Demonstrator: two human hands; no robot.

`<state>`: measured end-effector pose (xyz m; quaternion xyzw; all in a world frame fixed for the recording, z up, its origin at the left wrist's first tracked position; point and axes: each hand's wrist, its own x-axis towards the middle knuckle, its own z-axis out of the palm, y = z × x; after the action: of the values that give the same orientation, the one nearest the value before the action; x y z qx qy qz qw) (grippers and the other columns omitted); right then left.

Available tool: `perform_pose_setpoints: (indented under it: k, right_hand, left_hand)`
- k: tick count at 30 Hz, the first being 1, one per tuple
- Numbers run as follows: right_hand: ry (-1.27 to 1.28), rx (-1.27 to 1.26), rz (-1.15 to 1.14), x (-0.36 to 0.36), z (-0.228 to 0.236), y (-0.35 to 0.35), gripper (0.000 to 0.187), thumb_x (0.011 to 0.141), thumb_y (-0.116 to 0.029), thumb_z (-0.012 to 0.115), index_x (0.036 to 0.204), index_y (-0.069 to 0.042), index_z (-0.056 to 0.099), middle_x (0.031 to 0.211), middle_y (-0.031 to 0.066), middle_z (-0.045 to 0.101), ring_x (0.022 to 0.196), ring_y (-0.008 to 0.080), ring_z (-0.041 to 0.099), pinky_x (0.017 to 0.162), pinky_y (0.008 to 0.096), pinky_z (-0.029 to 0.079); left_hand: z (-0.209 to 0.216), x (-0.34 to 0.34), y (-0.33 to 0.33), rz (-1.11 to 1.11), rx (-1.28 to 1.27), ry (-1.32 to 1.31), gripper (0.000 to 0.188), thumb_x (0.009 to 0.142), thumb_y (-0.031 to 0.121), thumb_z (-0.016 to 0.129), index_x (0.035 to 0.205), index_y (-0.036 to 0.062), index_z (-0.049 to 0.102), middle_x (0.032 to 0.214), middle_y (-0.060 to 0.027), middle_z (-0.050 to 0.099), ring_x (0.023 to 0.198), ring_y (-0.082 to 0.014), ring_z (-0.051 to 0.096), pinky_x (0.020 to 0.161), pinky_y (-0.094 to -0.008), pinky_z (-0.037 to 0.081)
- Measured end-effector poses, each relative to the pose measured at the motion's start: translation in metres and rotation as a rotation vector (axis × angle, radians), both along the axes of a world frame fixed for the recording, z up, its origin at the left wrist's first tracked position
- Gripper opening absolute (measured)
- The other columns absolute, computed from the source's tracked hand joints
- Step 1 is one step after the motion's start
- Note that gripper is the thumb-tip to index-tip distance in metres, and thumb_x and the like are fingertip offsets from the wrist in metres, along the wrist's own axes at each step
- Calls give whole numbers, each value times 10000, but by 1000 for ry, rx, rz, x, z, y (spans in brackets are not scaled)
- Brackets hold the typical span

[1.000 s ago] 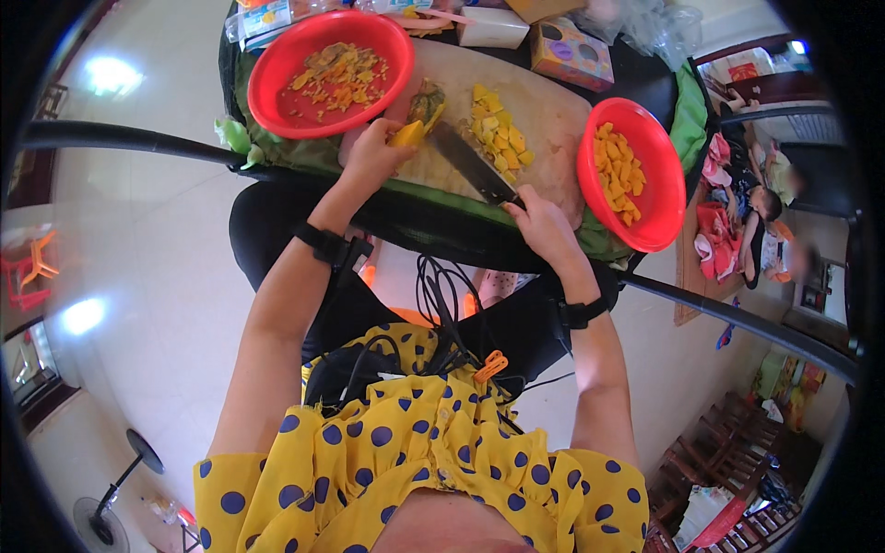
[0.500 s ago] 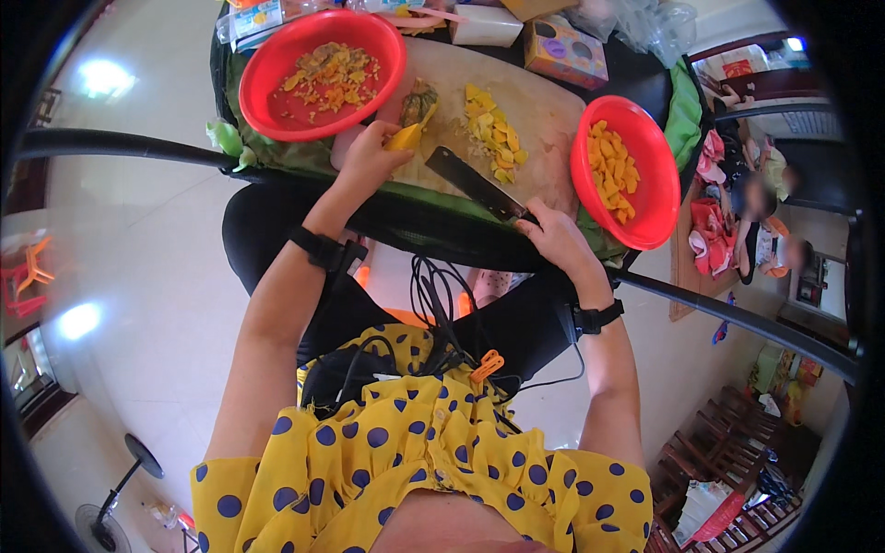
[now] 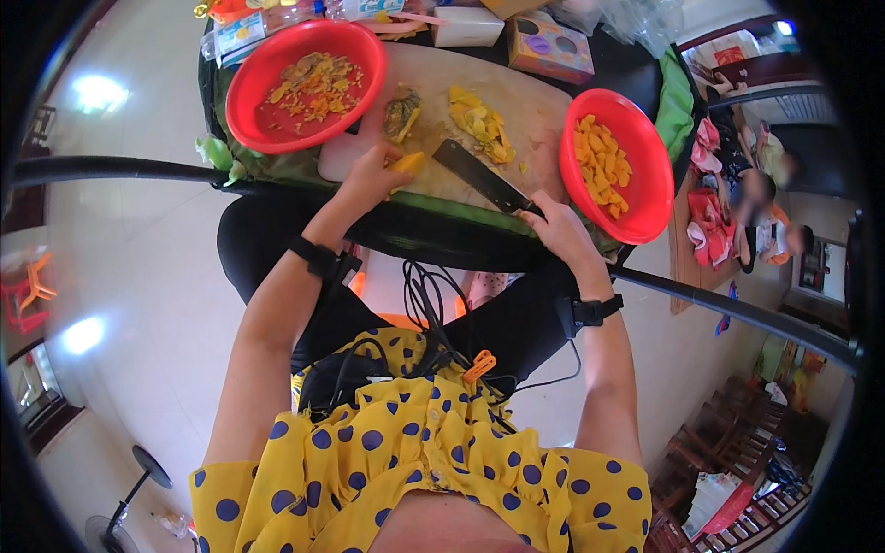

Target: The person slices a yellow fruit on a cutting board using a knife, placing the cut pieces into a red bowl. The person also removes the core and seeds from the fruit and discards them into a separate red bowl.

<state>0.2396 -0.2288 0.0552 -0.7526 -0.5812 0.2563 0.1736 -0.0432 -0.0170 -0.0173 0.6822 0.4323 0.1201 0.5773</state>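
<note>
My left hand (image 3: pixel 371 178) is closed round a yellow-orange pumpkin piece (image 3: pixel 407 167) over the near left part of the cutting board (image 3: pixel 433 69). In my right hand (image 3: pixel 559 229) is the handle of a dark-bladed cleaver (image 3: pixel 481 174), its blade pointing far left over the board. A green-skinned pumpkin chunk (image 3: pixel 402 115) lies just beyond my left hand. Farther right on the board is a pile of yellow peelings (image 3: pixel 481 124). Cut pumpkin pieces (image 3: pixel 601 162) fill part of the right red basin (image 3: pixel 653 198), close to my right hand.
Another red basin (image 3: pixel 241 106) at the left holds seeds and pulp scraps (image 3: pixel 318 83). Along the far edge are plastic bottles, a white box (image 3: pixel 467 27), a patterned carton (image 3: pixel 550 50) and clear plastic bags (image 3: pixel 636 23). A black cable (image 3: pixel 426 286) hangs at my lap. People sit at the far right.
The view has shifted slightly. My left hand has drawn the pumpkin piece nearer to me, away from the green-skinned chunk. The cleaver stays in my right hand, and the peelings look bunched closer together.
</note>
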Motion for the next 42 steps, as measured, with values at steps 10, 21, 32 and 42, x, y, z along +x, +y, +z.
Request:
perform_pose_setpoints:
  k: [10, 21, 32, 42]
  right_hand:
    - [-402, 200, -29, -4, 24, 5, 226, 908, -195, 648, 1079, -83, 552, 887, 166, 628, 831, 386, 630, 691, 465, 500]
    - [-605, 298, 21, -9, 38, 9, 406, 780, -105, 731, 1144, -57, 559, 934, 123, 633, 892, 319, 645, 765, 416, 520]
    - [-740, 407, 47, -38, 69, 36, 304, 777, -108, 690, 1044, -82, 548, 849, 64, 571, 835, 254, 622, 729, 387, 493]
    - [-875, 492, 281, -112, 89, 123, 114, 826, -123, 582, 930, -97, 543, 831, 43, 549, 815, 198, 623, 711, 343, 482]
  left_hand:
    - [9, 33, -12, 3, -23, 37, 448, 815, 200, 771, 1168, -26, 613, 967, -170, 672, 749, -223, 676, 666, -349, 552]
    - [6, 44, -15, -137, 614, 66, 389, 872, 151, 642, 1226, -6, 609, 1232, -241, 605, 1116, -402, 596, 951, -462, 493]
    - [115, 12, -13, -16, 644, 230, 447, 877, 47, 560, 1317, 125, 581, 1245, -152, 594, 1185, -350, 561, 971, -431, 488]
    - [128, 15, 11, -186, 1205, 226, 584, 859, 187, 650, 1422, 267, 518, 1596, -74, 312, 1499, -338, 204, 1171, -661, 57]
